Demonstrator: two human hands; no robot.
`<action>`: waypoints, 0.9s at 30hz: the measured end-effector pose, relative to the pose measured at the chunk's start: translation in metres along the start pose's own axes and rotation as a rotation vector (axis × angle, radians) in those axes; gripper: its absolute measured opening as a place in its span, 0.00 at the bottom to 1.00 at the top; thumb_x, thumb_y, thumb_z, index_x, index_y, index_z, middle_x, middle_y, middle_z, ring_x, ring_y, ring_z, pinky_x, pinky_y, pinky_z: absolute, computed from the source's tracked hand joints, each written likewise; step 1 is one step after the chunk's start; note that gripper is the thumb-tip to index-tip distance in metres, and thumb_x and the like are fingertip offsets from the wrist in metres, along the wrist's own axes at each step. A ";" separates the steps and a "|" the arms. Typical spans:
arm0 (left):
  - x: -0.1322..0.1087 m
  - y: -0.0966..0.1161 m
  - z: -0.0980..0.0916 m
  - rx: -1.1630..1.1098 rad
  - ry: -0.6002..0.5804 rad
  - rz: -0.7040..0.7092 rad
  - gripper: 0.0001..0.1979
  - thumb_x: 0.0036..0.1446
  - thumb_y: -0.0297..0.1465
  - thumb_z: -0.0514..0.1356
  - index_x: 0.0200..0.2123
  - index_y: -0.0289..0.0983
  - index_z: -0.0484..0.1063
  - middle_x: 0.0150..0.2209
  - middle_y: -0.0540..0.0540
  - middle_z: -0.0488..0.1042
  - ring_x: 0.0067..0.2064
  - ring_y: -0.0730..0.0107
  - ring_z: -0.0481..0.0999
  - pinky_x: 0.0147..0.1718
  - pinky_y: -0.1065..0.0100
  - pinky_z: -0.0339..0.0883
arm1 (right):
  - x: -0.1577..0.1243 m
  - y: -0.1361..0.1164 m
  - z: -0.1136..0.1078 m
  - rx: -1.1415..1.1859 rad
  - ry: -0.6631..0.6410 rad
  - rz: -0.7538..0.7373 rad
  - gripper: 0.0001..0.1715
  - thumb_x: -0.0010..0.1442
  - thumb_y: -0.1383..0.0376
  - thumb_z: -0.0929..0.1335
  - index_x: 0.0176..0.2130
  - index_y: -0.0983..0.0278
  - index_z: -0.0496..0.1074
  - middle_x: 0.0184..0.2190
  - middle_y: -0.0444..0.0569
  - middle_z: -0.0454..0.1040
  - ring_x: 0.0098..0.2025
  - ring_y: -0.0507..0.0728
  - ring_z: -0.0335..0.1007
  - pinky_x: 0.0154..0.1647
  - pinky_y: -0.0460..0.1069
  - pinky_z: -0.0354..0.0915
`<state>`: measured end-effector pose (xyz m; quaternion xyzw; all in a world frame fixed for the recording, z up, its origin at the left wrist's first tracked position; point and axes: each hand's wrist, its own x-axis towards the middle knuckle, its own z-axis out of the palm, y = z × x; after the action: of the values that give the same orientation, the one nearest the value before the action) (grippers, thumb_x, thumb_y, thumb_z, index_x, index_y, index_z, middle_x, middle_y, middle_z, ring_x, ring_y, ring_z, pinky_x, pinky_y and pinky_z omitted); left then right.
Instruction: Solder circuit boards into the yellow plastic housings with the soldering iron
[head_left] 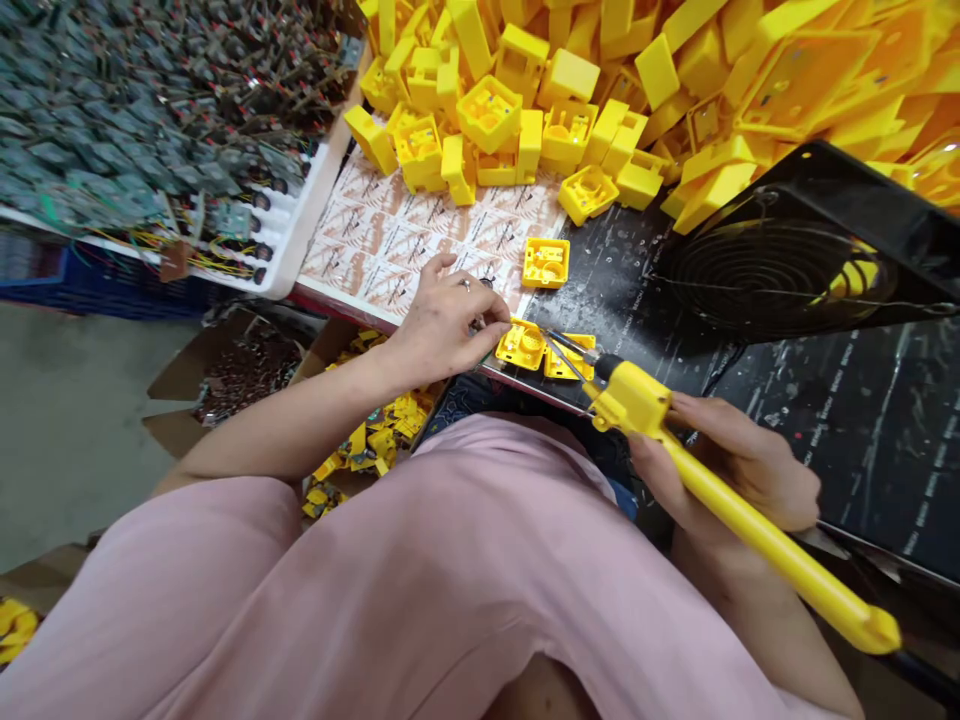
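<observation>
My right hand [727, 460] is wrapped around a yellow soldering iron [765, 530], whose dark tip and thin metal feed tube point left. The tip reaches a small yellow plastic cover [521, 345] at the table's front edge. From the other side, my left hand [450, 320], with a ring on one finger, has thumb and forefinger pinched together at that cover's upper left edge. What sits between those fingertips is too small to make out. Partly behind the iron's tip lies a second yellow cover [568, 360]. Just beyond is an open yellow housing [546, 263] with parts inside.
Yellow housings [487, 112] are heaped along the back. A black fan [795, 250] stands at right on the dark tabletop [847, 440]. At left, a white foam tray [300, 225] holds many circuit boards. Below the table edge, a carton contains yellow pieces [382, 435].
</observation>
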<state>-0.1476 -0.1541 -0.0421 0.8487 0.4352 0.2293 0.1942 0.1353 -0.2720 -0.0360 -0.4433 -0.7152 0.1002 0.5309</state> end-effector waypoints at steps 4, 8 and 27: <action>0.003 0.001 0.002 0.127 -0.006 0.032 0.11 0.64 0.33 0.56 0.33 0.39 0.78 0.31 0.49 0.81 0.40 0.62 0.77 0.67 0.41 0.61 | 0.004 0.002 0.008 -0.035 -0.070 -0.075 0.26 0.54 0.75 0.79 0.51 0.62 0.77 0.34 0.45 0.84 0.30 0.55 0.81 0.26 0.47 0.76; 0.008 0.002 0.000 0.204 -0.037 0.097 0.13 0.64 0.33 0.55 0.33 0.39 0.79 0.30 0.48 0.78 0.40 0.61 0.76 0.66 0.38 0.62 | 0.009 -0.004 0.013 -0.104 -0.082 -0.128 0.19 0.54 0.75 0.80 0.39 0.61 0.73 0.29 0.41 0.81 0.26 0.53 0.78 0.19 0.45 0.68; 0.023 0.010 -0.010 0.214 -0.165 0.069 0.12 0.60 0.34 0.57 0.32 0.44 0.82 0.24 0.51 0.70 0.44 0.57 0.78 0.71 0.35 0.53 | 0.016 -0.015 -0.012 -0.145 -0.173 0.025 0.19 0.56 0.75 0.79 0.41 0.56 0.74 0.32 0.41 0.81 0.27 0.55 0.77 0.25 0.50 0.76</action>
<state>-0.1350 -0.1387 -0.0233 0.8949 0.4105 0.1178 0.1297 0.1366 -0.2730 -0.0111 -0.4791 -0.7583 0.0928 0.4323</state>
